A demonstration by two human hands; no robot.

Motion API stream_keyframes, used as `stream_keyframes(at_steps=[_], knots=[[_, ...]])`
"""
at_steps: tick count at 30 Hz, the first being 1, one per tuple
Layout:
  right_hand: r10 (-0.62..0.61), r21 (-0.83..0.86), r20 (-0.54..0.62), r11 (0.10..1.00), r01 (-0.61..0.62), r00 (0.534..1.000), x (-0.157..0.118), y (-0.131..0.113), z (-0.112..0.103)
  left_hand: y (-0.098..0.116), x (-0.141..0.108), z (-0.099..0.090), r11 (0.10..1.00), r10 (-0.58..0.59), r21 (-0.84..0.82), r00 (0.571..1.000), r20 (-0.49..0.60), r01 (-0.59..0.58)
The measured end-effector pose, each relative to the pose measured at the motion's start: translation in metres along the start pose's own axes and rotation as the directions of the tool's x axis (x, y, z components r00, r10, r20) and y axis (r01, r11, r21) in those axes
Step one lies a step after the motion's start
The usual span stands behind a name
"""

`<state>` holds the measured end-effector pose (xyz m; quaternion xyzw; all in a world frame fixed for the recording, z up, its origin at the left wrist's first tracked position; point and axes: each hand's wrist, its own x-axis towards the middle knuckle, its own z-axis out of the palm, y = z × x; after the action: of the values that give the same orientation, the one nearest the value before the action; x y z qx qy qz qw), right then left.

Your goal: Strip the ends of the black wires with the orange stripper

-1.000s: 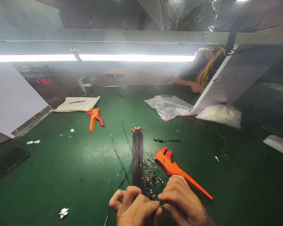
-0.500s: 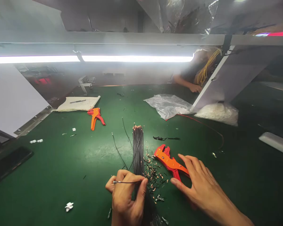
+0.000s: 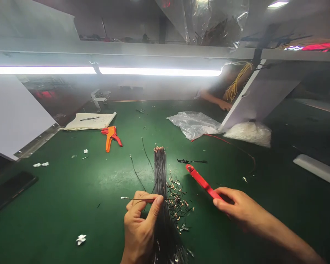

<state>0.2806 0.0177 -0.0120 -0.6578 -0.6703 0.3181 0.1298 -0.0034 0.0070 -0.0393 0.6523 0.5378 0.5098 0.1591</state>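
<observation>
We hold a black wire [image 3: 140,199], metal terminal [image 3: 124,198] at its left end, roughly parallel to the worktop's [image 3: 85,201] far edge; right of it, our red wire stripper [image 3: 203,182] slants toward that edge.

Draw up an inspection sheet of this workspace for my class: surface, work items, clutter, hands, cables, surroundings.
Surface: green table, with a bright sheen left of the bundle.
Work items: black wire bundle, coppery at its far end; red hand tool.
Clutter: wire scraps right of the bundle; white scrap at front left.
Hands: left hand pinches a single wire; right hand grips the red hand tool.
Cables: yellow wires hang at back right.
Surroundings: strip light lit; another person's hand at back right.
</observation>
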Motion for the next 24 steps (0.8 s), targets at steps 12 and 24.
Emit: stream_keyframes(at_steps=[12, 24], knots=[[-0.352, 0.973, 0.223, 0.142, -0.183, 0.909, -0.005, -0.029, 0.037, 0.022, 0.003, -0.014, 0.946, 0.304, 0.175, 0.937, -0.174, -0.274], [-0.555, 0.935, 0.289, -0.009, -0.353, 0.78, -0.025, -0.038, 0.067, 0.038, -0.013, -0.008, 0.9, 0.389, 0.31, 0.886, -0.253, -0.306]])
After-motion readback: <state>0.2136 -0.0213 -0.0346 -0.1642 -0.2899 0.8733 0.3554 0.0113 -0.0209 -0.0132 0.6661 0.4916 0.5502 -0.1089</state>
